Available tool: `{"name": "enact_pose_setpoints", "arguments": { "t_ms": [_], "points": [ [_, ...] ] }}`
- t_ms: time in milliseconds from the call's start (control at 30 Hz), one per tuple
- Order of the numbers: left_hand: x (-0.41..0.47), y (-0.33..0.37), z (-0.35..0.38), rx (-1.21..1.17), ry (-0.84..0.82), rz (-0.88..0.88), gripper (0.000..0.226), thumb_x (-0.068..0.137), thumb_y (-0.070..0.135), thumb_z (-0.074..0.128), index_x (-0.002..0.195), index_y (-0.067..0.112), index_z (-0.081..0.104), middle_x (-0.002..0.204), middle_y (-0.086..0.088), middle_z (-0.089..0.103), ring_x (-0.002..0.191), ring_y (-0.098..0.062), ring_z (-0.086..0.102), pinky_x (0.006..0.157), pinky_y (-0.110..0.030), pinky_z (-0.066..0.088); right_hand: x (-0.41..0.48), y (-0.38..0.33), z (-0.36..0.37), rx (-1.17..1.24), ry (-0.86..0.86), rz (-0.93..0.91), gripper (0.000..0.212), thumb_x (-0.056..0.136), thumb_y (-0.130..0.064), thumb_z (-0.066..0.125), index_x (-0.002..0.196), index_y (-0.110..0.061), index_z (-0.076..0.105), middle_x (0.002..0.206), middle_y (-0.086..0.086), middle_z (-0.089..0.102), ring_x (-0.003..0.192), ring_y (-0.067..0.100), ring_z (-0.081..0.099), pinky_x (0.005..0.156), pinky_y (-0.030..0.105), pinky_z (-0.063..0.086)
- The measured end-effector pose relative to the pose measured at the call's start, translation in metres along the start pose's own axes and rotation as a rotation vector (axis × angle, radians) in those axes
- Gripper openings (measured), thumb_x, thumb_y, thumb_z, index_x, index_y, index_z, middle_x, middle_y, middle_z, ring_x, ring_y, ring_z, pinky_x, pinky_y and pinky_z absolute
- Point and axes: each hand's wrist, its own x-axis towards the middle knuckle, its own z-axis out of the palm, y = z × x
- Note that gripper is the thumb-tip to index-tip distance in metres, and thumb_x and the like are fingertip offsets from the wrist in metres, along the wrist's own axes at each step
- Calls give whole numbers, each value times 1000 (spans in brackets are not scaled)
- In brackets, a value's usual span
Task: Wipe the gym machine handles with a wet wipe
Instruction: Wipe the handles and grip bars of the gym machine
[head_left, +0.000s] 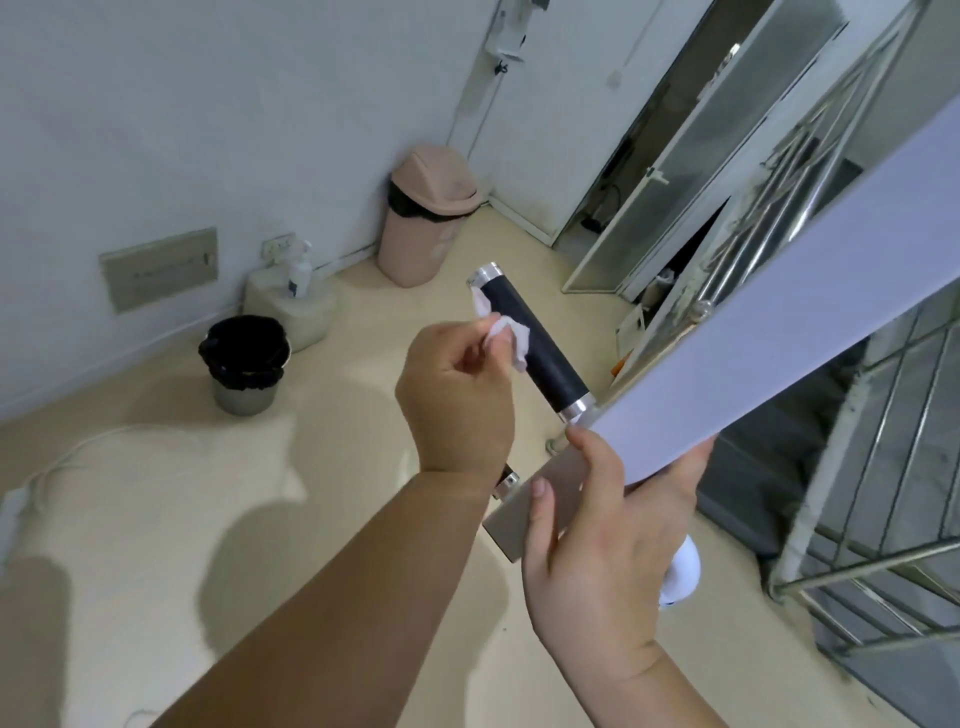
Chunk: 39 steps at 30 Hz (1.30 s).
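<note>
White wet wipe (506, 332) sits pinched in the left hand (457, 400), touching the black handle (535, 343). The right hand (597, 551) grips the grey bar (558, 478); bare floor (156, 519) lies below.

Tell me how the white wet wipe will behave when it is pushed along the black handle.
The wet wipe looks crumpled and limp in the left hand, so it probably folds and bunches. Its loose end hangs beside the black handle, so it may drag or slip unless pinched firmly.

Left hand (457, 395) fingers pinched closed, forearm extended; right hand (597, 551) clasped, thumb up.
</note>
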Motion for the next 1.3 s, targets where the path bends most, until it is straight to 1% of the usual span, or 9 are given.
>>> {"name": "enact_pose_setpoints", "arguments": {
  "t_ms": [67, 167, 333, 567, 667, 800, 933, 1133, 1300],
  "points": [
    [25, 2, 4, -94, 84, -125, 21, 86, 10, 73, 86, 31, 72, 77, 11, 66, 70, -8, 62, 73, -18, 54, -3, 0, 0, 17, -18, -1, 41, 89, -25, 61, 129, -22, 49, 154, 48, 11, 136, 58, 31, 101, 52, 39],
    [23, 0, 7, -76, 47, -114, 18, 87, 15, 72, 75, 30, 71, 72, 2, 67, 70, -19, 64, 73, -35, 56, -4, -1, 1, 8, -18, 10, 45, 88, -30, 62, 130, -22, 49, 156, 47, 6, 130, 61, 39, 99, 53, 40],
    [-31, -4, 1, -62, -80, -74, 8, 87, 15, 73, 81, 15, 77, 73, 5, 64, 69, -5, 59, 71, -15, 46, 1, 1, 2, 8, -3, 7, 49, 85, -28, 64, 131, -21, 48, 151, 50, 13, 135, 53, 31, 97, 46, 33],
    [21, 6, 8, -180, -61, -225, 20, 86, 10, 73, 69, 16, 65, 65, -3, 68, 60, -16, 62, 64, -27, 49, -1, -2, 3, 25, -8, 34, 48, 87, -30, 62, 133, -24, 49, 155, 46, 8, 120, 61, 48, 97, 53, 42],
    [37, 4, 10, -201, -26, -264, 16, 86, 18, 73, 73, 20, 64, 72, -14, 70, 69, -28, 66, 69, -26, 53, -1, -1, 2, 21, -3, 37, 50, 86, -27, 67, 132, -25, 50, 154, 46, 11, 122, 60, 45, 95, 52, 43],
    [-12, 4, 5, -99, -144, -190, 30, 85, 11, 76, 65, 20, 55, 62, 6, 55, 59, -11, 50, 64, -20, 44, 2, -1, 3, 27, -14, 48, 54, 83, -26, 70, 133, -24, 49, 151, 48, 15, 126, 59, 42, 93, 50, 41],
    [-29, 3, -1, -165, -293, -250, 29, 84, 6, 76, 65, 13, 57, 65, 4, 55, 59, -7, 50, 64, -19, 44, 4, 0, 1, 32, -38, 55, 56, 82, -27, 70, 133, -29, 47, 149, 47, 21, 112, 58, 52, 91, 53, 43],
    [40, 11, 7, -240, -44, -296, 28, 83, 9, 77, 66, 21, 59, 68, 4, 54, 61, -9, 47, 64, -17, 45, -2, -5, 0, 28, -52, 57, 55, 83, -31, 69, 133, -29, 47, 151, 47, 18, 118, 60, 48, 95, 54, 43],
    [13, 8, -1, -170, -127, -244, 28, 81, 10, 80, 66, 15, 56, 62, 7, 53, 57, -6, 47, 63, -19, 43, -3, -5, 2, 29, -49, 72, 58, 80, -31, 73, 133, -27, 48, 148, 48, 21, 123, 61, 44, 94, 56, 44]
  ]
}}
